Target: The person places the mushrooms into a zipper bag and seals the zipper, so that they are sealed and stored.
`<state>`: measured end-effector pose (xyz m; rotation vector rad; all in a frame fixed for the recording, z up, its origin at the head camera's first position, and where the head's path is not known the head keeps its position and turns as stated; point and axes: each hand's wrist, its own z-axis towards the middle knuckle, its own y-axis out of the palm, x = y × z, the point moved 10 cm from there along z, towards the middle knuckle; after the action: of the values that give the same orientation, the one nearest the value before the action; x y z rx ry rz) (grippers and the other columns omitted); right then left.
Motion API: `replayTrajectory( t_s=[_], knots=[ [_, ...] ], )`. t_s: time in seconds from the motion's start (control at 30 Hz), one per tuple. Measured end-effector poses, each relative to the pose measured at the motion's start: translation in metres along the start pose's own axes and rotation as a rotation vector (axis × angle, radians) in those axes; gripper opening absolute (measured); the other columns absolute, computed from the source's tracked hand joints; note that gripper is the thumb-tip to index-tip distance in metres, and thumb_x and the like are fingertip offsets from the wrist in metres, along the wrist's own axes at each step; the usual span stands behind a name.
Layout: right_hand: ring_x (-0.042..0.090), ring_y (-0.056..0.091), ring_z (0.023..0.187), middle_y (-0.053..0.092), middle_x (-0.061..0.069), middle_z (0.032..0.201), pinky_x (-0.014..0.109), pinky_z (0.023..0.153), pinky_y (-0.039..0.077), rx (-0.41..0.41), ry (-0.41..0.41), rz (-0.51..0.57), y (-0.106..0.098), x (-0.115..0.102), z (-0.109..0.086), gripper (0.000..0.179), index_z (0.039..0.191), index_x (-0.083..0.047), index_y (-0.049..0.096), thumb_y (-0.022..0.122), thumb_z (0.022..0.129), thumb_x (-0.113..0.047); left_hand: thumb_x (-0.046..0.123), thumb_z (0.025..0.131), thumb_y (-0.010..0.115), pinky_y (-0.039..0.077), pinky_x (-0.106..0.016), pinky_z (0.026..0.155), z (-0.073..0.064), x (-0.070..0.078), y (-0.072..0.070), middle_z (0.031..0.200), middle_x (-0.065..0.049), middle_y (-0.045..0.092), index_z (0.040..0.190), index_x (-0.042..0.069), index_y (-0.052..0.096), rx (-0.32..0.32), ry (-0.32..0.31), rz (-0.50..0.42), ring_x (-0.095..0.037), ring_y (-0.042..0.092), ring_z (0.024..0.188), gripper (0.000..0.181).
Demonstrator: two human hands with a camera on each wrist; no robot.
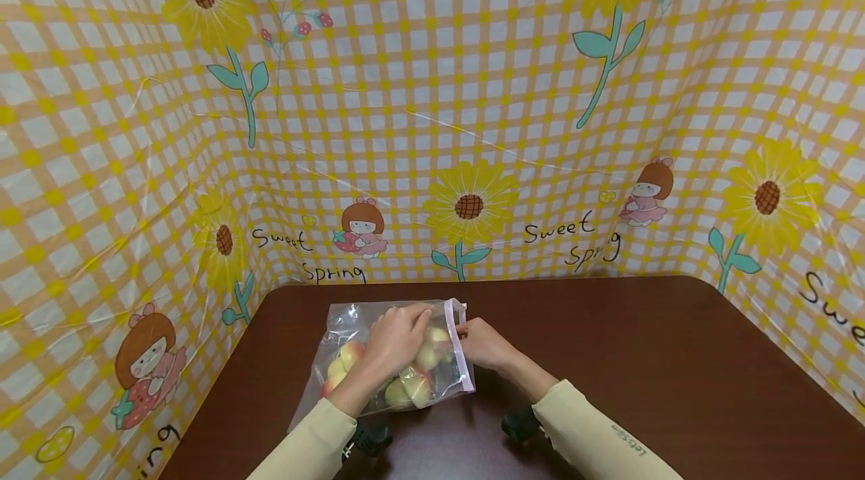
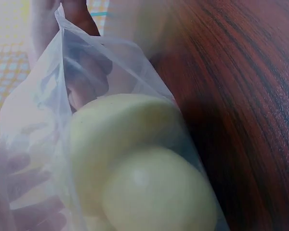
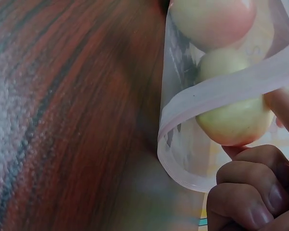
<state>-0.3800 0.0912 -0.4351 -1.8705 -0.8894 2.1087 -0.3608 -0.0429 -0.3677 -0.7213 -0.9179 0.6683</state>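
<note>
A clear zip bag (image 1: 351, 315) with a pale lilac zip strip (image 1: 461, 356) lies on the table, its mouth towards the right. Inside sit several pale yellow peaches (image 1: 399, 393) with red blush. Over the bag's upper side, my left hand (image 1: 395, 337) grips the plastic near the mouth; its fingertips are partly hidden. My right hand (image 1: 485, 345) reaches into the mouth from the right. In the right wrist view its digits pinch a peach (image 3: 238, 120) right at the opening, the other fingers (image 3: 236, 202) curled. Seen from the left wrist, peaches (image 2: 159, 192) press against the plastic.
The dark brown wooden table (image 1: 608, 360) stretches to the right of the bag. A yellow checked cloth (image 1: 439, 89) with sunflowers hangs behind the table and along its sides. Dark wrist devices (image 1: 372, 439) are strapped below both hands.
</note>
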Motion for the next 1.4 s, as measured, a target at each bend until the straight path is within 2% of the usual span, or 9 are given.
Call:
replayTrajectory(
  t_s=[0.1, 0.2, 0.33, 0.57, 0.7, 0.97, 1.17, 1.33, 1.4],
  knots=[
    [0.009, 0.051, 0.059, 0.063, -0.002, 0.065, 0.023, 0.058, 0.046, -0.006, 0.007, -0.016, 0.001, 0.001, -0.001, 0.027, 0.09, -0.002, 0.077, 0.079, 0.085, -0.029, 0.03, 0.105, 0.051, 0.054, -0.05, 0.071, -0.001, 0.0, 0.001, 0.094, 0.0, 0.075, 0.114, 0.023, 0.076, -0.003, -0.003, -0.001, -0.028, 0.072, 0.087, 0.027],
    [0.009, 0.051, 0.061, 0.064, -0.002, 0.067, 0.023, 0.059, 0.045, -0.02, 0.013, -0.03, 0.003, 0.004, -0.001, 0.027, 0.09, -0.004, 0.077, 0.079, 0.086, -0.031, 0.03, 0.105, 0.051, 0.053, -0.049, 0.069, -0.002, 0.001, 0.002, 0.091, 0.002, 0.075, 0.114, 0.023, 0.076, -0.003, 0.001, -0.005, -0.026, 0.071, 0.084, 0.027],
    [0.009, 0.055, 0.066, 0.072, 0.003, 0.078, 0.024, 0.062, 0.046, -0.061, 0.001, -0.025, 0.004, 0.006, -0.002, 0.03, 0.1, -0.004, 0.078, 0.075, 0.089, -0.032, 0.03, 0.105, 0.051, 0.051, -0.044, 0.065, -0.001, 0.002, 0.002, 0.077, 0.005, 0.068, 0.113, 0.023, 0.076, -0.012, 0.005, -0.01, -0.017, 0.063, 0.072, 0.027],
    [0.007, 0.036, 0.045, 0.065, 0.002, 0.072, 0.023, 0.044, 0.03, -0.083, 0.024, 0.023, 0.0, 0.011, -0.004, 0.037, 0.116, -0.002, 0.074, 0.071, 0.094, -0.031, 0.03, 0.105, 0.051, 0.047, -0.036, 0.061, 0.0, 0.002, 0.006, 0.081, 0.004, 0.07, 0.116, 0.022, 0.075, -0.041, 0.004, -0.029, -0.012, 0.054, 0.062, 0.028],
    [0.009, 0.04, 0.051, 0.067, 0.004, 0.081, 0.024, 0.049, 0.033, -0.063, 0.024, 0.032, -0.007, 0.014, -0.007, 0.039, 0.117, 0.002, 0.073, 0.073, 0.091, -0.028, 0.031, 0.105, 0.051, 0.046, -0.036, 0.059, -0.001, 0.002, 0.009, 0.087, 0.003, 0.073, 0.119, 0.023, 0.075, -0.062, 0.008, -0.023, -0.014, 0.058, 0.067, 0.029],
    [0.014, 0.051, 0.079, 0.072, 0.003, 0.094, 0.028, 0.07, 0.042, 0.022, 0.089, -0.031, -0.033, 0.027, -0.015, 0.02, 0.094, -0.005, 0.079, 0.073, 0.087, -0.022, 0.032, 0.103, 0.054, 0.05, -0.042, 0.063, -0.002, 0.007, 0.012, 0.098, 0.004, 0.076, 0.117, 0.024, 0.075, -0.068, 0.038, 0.017, -0.022, 0.068, 0.079, 0.026],
    [0.011, 0.036, 0.055, 0.066, 0.005, 0.084, 0.027, 0.052, 0.031, 0.057, 0.139, 0.004, -0.045, 0.037, -0.018, 0.016, 0.09, -0.002, 0.077, 0.07, 0.089, -0.016, 0.032, 0.101, 0.056, 0.05, -0.039, 0.063, -0.003, 0.011, 0.015, 0.103, 0.004, 0.076, 0.117, 0.023, 0.075, -0.099, 0.065, 0.041, -0.017, 0.062, 0.074, 0.026],
    [0.01, 0.032, 0.051, 0.067, 0.005, 0.084, 0.026, 0.05, 0.028, 0.072, 0.163, 0.008, -0.05, 0.041, -0.017, 0.02, 0.09, -0.002, 0.077, 0.066, 0.091, -0.018, 0.033, 0.1, 0.058, 0.047, -0.033, 0.058, -0.004, 0.011, 0.02, 0.103, 0.003, 0.076, 0.117, 0.023, 0.075, -0.142, 0.069, 0.057, -0.014, 0.06, 0.069, 0.025],
    [0.01, 0.032, 0.05, 0.063, 0.001, 0.076, 0.025, 0.048, 0.028, 0.082, 0.177, 0.011, -0.051, 0.043, -0.016, 0.022, 0.089, -0.004, 0.078, 0.063, 0.092, -0.02, 0.033, 0.099, 0.059, 0.043, -0.031, 0.052, -0.005, 0.01, 0.023, 0.1, 0.002, 0.076, 0.118, 0.023, 0.074, -0.169, 0.06, 0.056, -0.012, 0.057, 0.063, 0.026]
  ],
)
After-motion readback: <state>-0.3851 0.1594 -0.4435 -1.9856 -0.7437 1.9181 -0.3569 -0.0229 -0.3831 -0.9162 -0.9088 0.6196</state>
